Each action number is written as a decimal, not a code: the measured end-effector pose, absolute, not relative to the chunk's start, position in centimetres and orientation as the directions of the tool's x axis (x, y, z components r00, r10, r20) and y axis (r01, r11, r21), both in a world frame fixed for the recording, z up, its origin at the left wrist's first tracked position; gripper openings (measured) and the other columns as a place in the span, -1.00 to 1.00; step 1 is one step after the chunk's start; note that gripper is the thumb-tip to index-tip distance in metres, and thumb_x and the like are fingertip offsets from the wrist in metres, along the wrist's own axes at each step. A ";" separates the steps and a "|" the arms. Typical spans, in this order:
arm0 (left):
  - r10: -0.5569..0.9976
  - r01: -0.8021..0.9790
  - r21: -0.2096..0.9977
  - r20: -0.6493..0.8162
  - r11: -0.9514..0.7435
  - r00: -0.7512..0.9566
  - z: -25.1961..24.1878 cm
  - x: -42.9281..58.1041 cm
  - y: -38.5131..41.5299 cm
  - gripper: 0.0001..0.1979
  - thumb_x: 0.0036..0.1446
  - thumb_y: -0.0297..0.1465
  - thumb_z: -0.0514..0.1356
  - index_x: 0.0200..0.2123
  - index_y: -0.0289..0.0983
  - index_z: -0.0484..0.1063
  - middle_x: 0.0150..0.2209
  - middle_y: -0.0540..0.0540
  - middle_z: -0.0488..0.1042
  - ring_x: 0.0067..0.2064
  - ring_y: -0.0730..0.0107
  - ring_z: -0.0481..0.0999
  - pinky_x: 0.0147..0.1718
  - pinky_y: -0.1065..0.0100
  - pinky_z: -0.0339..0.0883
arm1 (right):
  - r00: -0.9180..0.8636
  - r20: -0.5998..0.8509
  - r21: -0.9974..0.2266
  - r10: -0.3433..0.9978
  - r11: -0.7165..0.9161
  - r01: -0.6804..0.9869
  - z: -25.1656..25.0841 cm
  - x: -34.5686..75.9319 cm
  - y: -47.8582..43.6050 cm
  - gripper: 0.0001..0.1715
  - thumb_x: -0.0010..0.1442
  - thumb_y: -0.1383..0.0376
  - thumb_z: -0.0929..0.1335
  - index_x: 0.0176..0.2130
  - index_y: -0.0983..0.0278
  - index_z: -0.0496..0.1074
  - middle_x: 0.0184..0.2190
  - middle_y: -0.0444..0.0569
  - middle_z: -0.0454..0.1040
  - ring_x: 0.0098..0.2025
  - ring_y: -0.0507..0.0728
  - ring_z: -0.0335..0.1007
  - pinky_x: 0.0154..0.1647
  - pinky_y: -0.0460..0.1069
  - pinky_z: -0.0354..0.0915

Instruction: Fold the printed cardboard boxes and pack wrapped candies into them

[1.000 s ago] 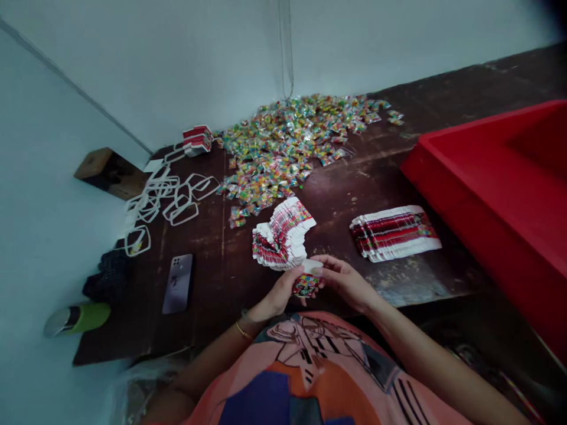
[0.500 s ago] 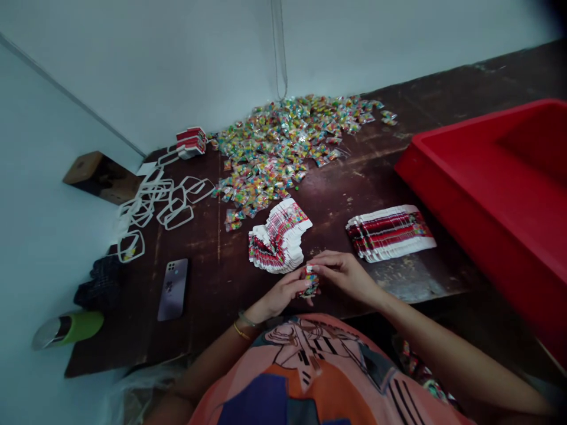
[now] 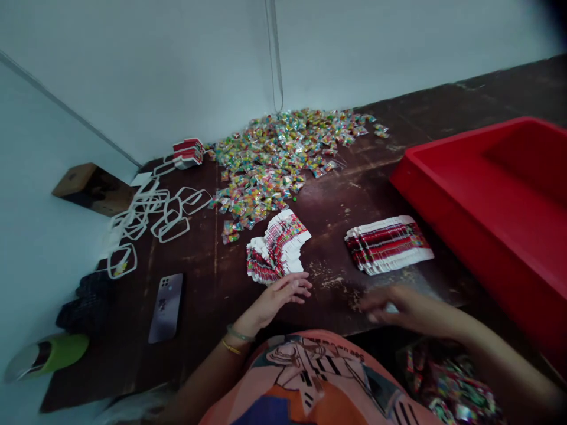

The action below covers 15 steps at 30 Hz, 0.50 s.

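Note:
My left hand [image 3: 281,297] hovers at the near edge of a fanned stack of red and white printed packets [image 3: 283,242]. Its fingers are loosely stretched and apart, with nothing in them. My right hand [image 3: 392,304] is over the table's front edge, smeared by motion, so its fingers cannot be made out. Just beyond it lies a second, neat row of the red and white packets [image 3: 390,243]. Below the table edge, near my right forearm, is a heap of shiny, colourful filled packs [image 3: 460,383].
A large pile of small clear sachets with colourful sweets [image 3: 279,153] lies against the wall. To the right stands a red tray [image 3: 456,218]. White plastic loops [image 3: 172,215], a cardboard box [image 3: 95,189], a phone [image 3: 166,308] and a green cup [image 3: 66,351] are on the left.
My hands have parted. The small colourful pack they held between them is gone from view. My right hand has swung right and toward the table edge; my left has opened.

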<state>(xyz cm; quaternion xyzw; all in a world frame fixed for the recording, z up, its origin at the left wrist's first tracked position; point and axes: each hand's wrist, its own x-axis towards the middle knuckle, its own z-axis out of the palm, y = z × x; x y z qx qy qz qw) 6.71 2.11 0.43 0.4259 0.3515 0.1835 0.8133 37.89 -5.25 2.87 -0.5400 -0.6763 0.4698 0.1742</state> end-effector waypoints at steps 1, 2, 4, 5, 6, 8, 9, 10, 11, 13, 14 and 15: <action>0.609 -0.005 0.816 -0.428 0.578 0.668 0.4 6.8 2.2 -0.59 0.20 -0.20 0.13 0.06 -0.25 0.37 -0.02 -0.25 0.42 -0.05 0.21 0.45 -0.08 0.19 0.27 | -0.363 -0.264 -0.794 0.894 0.012 0.608 2.4 36.4 -2.6 -0.67 0.19 0.05 0.33 -0.28 0.18 0.58 -0.36 -0.06 0.57 -0.33 0.13 0.45 -0.28 -0.05 0.32; 0.618 -0.004 0.813 -0.439 0.582 0.652 0.3 7.1 2.3 -0.59 0.19 -0.20 0.14 0.04 -0.27 0.38 -0.04 -0.25 0.43 -0.07 0.22 0.46 -0.10 0.21 0.28 | -0.304 -0.232 -0.748 0.924 0.031 0.663 1.8 34.4 0.4 -0.64 0.25 0.06 0.27 -0.24 0.19 0.57 -0.31 -0.05 0.57 -0.27 0.14 0.44 -0.23 -0.04 0.29; 0.624 0.020 0.814 -0.461 0.581 0.630 0.3 7.7 2.3 -0.59 0.17 -0.20 0.16 0.01 -0.29 0.40 -0.08 -0.24 0.44 -0.11 0.25 0.47 -0.13 0.23 0.29 | -0.041 -0.153 -0.555 0.987 -0.052 0.830 0.8 30.1 6.5 -0.65 0.26 0.09 0.27 -0.14 0.22 0.52 -0.15 0.02 0.52 -0.11 0.17 0.37 -0.10 -0.02 0.23; 0.623 0.036 0.816 -0.468 0.577 0.627 0.4 7.9 2.2 -0.59 0.16 -0.20 0.17 0.00 -0.30 0.40 -0.10 -0.24 0.45 -0.13 0.26 0.47 -0.15 0.25 0.29 | 0.039 -0.125 -0.509 0.991 -0.098 0.855 0.3 28.1 9.1 -0.61 0.22 0.08 0.31 -0.11 0.29 0.49 -0.06 0.13 0.46 -0.01 0.24 0.30 -0.04 0.03 0.18; 0.622 0.050 0.820 -0.471 0.571 0.626 0.6 8.1 2.2 -0.59 0.15 -0.19 0.17 0.00 -0.30 0.41 -0.11 -0.23 0.46 -0.14 0.27 0.47 -0.16 0.26 0.29 | 0.088 -0.110 -0.478 0.990 -0.131 0.869 -0.2 26.4 11.1 -0.59 0.18 0.08 0.34 -0.12 0.34 0.48 -0.04 0.19 0.43 0.02 0.28 0.25 -0.02 0.07 0.15; 0.633 0.069 0.833 -0.468 0.549 0.616 0.9 7.9 2.3 -0.59 0.14 -0.19 0.18 -0.01 -0.29 0.41 -0.12 -0.21 0.46 -0.15 0.29 0.46 -0.16 0.27 0.29 | 0.130 -0.115 -0.452 0.985 -0.169 0.876 -1.1 24.3 13.5 -0.64 0.14 0.10 0.38 -0.22 0.35 0.49 -0.09 0.21 0.43 0.00 0.30 0.24 -0.03 0.10 0.12; 0.648 0.071 0.842 -0.463 0.535 0.605 1.0 7.7 2.5 -0.59 0.14 -0.18 0.18 -0.01 -0.29 0.41 -0.12 -0.21 0.46 -0.15 0.29 0.46 -0.16 0.27 0.29 | 0.135 -0.123 -0.446 0.983 -0.176 0.878 -1.6 23.8 14.0 -0.69 0.14 0.12 0.37 -0.26 0.32 0.49 -0.14 0.17 0.45 -0.04 0.27 0.27 -0.05 0.09 0.12; 0.665 0.071 0.850 -0.458 0.522 0.590 1.1 7.4 2.6 -0.59 0.13 -0.18 0.18 -0.01 -0.28 0.41 -0.13 -0.20 0.46 -0.15 0.29 0.46 -0.16 0.27 0.29 | 0.142 -0.128 -0.439 0.982 -0.184 0.879 -2.0 23.7 14.1 -0.72 0.15 0.13 0.37 -0.28 0.30 0.48 -0.16 0.13 0.45 -0.07 0.25 0.29 -0.06 0.08 0.13; 0.682 0.070 0.856 -0.454 0.512 0.573 1.2 7.1 2.8 -0.59 0.13 -0.18 0.19 -0.01 -0.28 0.42 -0.13 -0.19 0.46 -0.15 0.29 0.46 -0.16 0.28 0.29 | 0.154 -0.130 -0.431 0.980 -0.196 0.881 -2.5 23.8 14.0 -0.72 0.15 0.13 0.37 -0.24 0.29 0.48 -0.15 0.12 0.45 -0.07 0.24 0.29 -0.07 0.07 0.13; 0.707 0.061 0.865 -0.446 0.498 0.549 1.2 6.7 3.3 -0.60 0.13 -0.19 0.19 -0.03 -0.28 0.43 -0.13 -0.18 0.46 -0.15 0.30 0.46 -0.16 0.28 0.28 | 0.195 -0.133 -0.411 0.972 -0.233 0.882 -3.1 24.4 13.7 -0.60 0.13 0.12 0.38 -0.09 0.30 0.42 -0.05 0.17 0.41 -0.02 0.27 0.27 -0.06 0.08 0.12; 0.714 0.054 0.867 -0.441 0.495 0.544 1.3 6.6 3.5 -0.61 0.13 -0.19 0.19 -0.04 -0.28 0.43 -0.14 -0.18 0.46 -0.15 0.30 0.46 -0.16 0.28 0.28 | 0.213 -0.141 -0.401 0.967 -0.253 0.881 -3.2 24.8 13.7 -0.52 0.11 0.11 0.40 -0.03 0.31 0.39 -0.03 0.21 0.40 0.00 0.30 0.27 -0.06 0.09 0.12; 0.720 0.045 0.870 -0.435 0.492 0.541 1.3 6.6 3.8 -0.61 0.13 -0.18 0.19 -0.04 -0.29 0.43 -0.14 -0.18 0.46 -0.16 0.31 0.46 -0.16 0.28 0.28 | 0.221 -0.159 -0.394 0.962 -0.267 0.879 -3.3 25.2 13.8 -0.49 0.09 0.11 0.41 -0.02 0.32 0.39 -0.05 0.21 0.41 -0.01 0.30 0.28 -0.07 0.09 0.13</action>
